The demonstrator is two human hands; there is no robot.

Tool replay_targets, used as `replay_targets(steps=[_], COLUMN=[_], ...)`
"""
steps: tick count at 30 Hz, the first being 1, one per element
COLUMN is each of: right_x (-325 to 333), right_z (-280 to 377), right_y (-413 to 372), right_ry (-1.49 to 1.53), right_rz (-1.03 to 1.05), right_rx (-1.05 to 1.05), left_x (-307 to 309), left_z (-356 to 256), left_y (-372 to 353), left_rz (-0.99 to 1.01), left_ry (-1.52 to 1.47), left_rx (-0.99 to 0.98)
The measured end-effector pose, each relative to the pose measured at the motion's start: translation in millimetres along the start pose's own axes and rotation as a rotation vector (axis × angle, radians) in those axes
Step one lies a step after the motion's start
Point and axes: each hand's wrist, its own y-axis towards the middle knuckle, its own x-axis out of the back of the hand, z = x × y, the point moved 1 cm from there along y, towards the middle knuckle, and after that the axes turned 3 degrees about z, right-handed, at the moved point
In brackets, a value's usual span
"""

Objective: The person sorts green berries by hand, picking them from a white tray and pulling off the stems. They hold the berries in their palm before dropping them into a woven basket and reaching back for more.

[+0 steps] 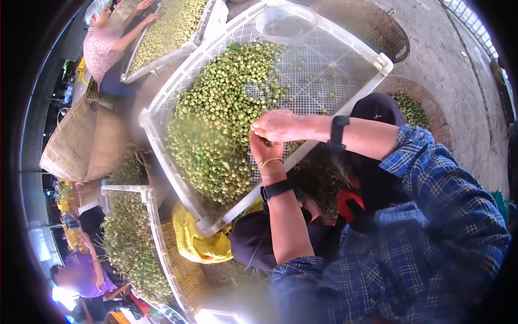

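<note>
Head: right hand (276, 125) against left hand (265, 149) near fruits (221, 92)

Both bare forearms reach over the near edge of the tray (384, 63). Just inside that edge, the right hand (274, 126) meets the left hand (264, 147) at the fingertips, fingers bent; whether they pinch anything is hidden.

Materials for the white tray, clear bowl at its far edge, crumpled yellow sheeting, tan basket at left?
White tray: likely moulded plastic, satin; regular perforated grid, smooth rim.
Clear bowl: see-through, shiny; probably plastic, glass not ruled out.
Yellow sheeting: plastic film or coated fabric, slightly glossy; soft folds catch light.
Tan basket: probably bamboo or cane, matte; woven texture.
</note>
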Motion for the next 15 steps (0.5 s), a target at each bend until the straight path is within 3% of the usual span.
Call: replay_targets(steps=[1, 2, 3, 5, 7, 9, 12, 15], right_x=[26.4, 41.0, 52.0, 78.5, 91.9, 93.0, 86.2, 85.7], right_z=[16.0, 14.3, 4.2, 2.7, -9.0, -17.0, -23.7, -5.8], right_y=[-7.9, -7.1, 0.2, -10.5, -17.8, -24.3, -26.1, -36.5], right_ry=[0.086, 0.104, 0.211, 0.849, 1.069, 1.054, 0.905, 0.759], right_rz=[0.038, 0.069, 0.02, -0.097, -0.196, -0.222, -0.198, -0.011], right_rx=[-0.011, 0.011, 0.083, -0.015, -0.028, -0.024, 0.089, 0.06], left_x=[-5.7, -39.1, -43.0, -54.2, -79.6, -93.8, -91.6, -106.5], left_z=[-5.9, -8.5, -14.9, -21.9, -26.4, -25.1, -20.5, -29.5], left_y=[-2.8, -24.2, -21.8, -25.0, -37.6, -45.1, -38.9, -44.6], left_rz=[-0.03, -0.204, -0.111, 0.371, 0.421, 0.495, 0.271, 0.284], left_ry=[-0.006, -0.046, -0.125, -0.316, -0.394, -0.455, -0.416, -0.259], left_rx=[-0.054, -0.095, -0.12, -0.056, -0.054, -0.039, -0.069, -0.153])
